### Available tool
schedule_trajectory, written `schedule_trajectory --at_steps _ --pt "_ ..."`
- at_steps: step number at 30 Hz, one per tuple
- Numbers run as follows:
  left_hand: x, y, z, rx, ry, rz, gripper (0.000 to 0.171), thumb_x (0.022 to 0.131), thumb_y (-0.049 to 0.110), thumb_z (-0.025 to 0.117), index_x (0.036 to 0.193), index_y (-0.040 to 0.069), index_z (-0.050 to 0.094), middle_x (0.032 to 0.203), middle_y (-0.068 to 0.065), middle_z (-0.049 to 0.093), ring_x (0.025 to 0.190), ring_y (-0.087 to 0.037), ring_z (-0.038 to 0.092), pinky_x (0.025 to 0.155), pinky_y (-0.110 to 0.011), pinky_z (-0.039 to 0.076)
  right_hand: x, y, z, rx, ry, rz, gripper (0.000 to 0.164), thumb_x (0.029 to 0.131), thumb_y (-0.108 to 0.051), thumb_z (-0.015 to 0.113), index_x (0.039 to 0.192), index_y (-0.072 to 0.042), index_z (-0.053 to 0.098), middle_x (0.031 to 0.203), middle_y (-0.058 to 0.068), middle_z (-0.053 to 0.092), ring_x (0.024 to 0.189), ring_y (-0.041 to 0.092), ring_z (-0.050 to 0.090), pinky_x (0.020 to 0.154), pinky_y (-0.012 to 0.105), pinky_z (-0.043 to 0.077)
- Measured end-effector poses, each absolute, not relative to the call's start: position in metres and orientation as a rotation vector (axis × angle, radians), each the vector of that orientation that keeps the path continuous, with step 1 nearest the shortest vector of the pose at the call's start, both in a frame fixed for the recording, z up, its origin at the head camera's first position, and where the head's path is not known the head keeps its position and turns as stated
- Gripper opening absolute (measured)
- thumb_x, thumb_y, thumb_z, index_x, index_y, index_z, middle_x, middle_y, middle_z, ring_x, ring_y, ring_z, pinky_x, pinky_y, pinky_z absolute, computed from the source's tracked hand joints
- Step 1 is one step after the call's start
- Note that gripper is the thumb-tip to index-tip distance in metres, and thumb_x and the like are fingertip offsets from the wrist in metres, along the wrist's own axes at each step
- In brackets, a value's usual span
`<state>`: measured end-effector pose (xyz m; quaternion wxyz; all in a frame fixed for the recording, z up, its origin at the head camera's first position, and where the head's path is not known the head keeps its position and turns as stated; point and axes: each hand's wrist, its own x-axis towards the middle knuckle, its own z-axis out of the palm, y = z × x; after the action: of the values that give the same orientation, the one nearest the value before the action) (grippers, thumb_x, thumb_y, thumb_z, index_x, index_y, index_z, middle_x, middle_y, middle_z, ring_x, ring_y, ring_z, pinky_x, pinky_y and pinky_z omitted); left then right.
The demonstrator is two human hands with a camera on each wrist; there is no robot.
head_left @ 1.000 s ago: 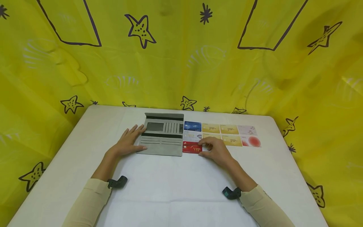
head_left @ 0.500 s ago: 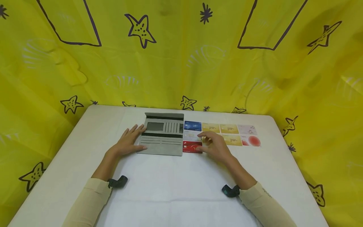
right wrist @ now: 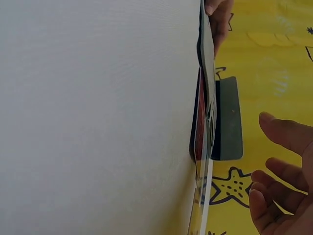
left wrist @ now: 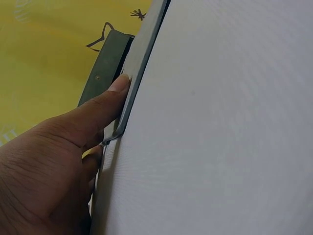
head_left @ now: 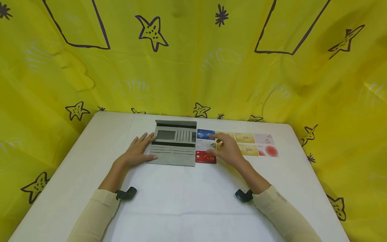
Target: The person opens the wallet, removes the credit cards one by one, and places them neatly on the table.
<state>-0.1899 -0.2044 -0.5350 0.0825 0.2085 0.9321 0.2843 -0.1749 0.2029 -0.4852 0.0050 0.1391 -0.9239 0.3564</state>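
An unfolded grey wallet (head_left: 181, 160) with card slots lies on the table, its far flap raised. My left hand (head_left: 136, 153) rests on its left edge with the fingers spread; in the left wrist view the thumb (left wrist: 115, 93) lies on top of the wallet. To its right are a blue VIP card (head_left: 203, 133), a silver card (head_left: 204, 145) and a red VIP card (head_left: 205, 157) in a column. Over the silver card hovers my right hand (head_left: 228, 150), fingertips near the blue card, thumb near the red one. The right wrist view shows its thumb and fingers apart, holding nothing.
Several gold cards (head_left: 244, 137) lie further right, some partly hidden by the right hand. Beside them are a pale patterned card (head_left: 263, 138) and a card with a red circle (head_left: 270, 150). A yellow patterned curtain (head_left: 175, 74) hangs behind the white table (head_left: 181, 198).
My right hand has come off the red card's right edge and shifted away from me, over the silver card toward the blue one. The left hand stays on the wallet.
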Motion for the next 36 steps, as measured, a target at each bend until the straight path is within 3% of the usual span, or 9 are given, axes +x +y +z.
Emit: schedule_trajectory --at_steps 13,36 --pt "-0.189 -0.206 -0.539 0.603 2.777 0.863 0.093 0.091 0.044 0.08 0.163 0.004 0.036 0.173 -0.016 0.021 0.16 -0.039 0.004 0.126 -0.059 -0.006 -0.2 0.179 -0.479 0.45 -2.963 1.029 0.059 0.086 -0.027 0.09 0.138 -0.008 0.07 0.137 0.013 0.066 0.119 0.034 0.057 0.1 0.049 0.054" --pt "-0.191 -0.206 -0.536 0.619 2.786 0.843 0.094 0.091 0.045 0.08 0.164 0.005 0.035 0.173 -0.015 0.02 0.16 -0.038 0.004 0.126 -0.058 -0.006 -0.238 0.149 -0.492 0.519 -3.069 0.914 0.054 0.086 -0.024 0.09 0.135 -0.009 0.071 0.13 0.011 0.069 0.112 0.03 0.056 0.095 0.043 0.057"
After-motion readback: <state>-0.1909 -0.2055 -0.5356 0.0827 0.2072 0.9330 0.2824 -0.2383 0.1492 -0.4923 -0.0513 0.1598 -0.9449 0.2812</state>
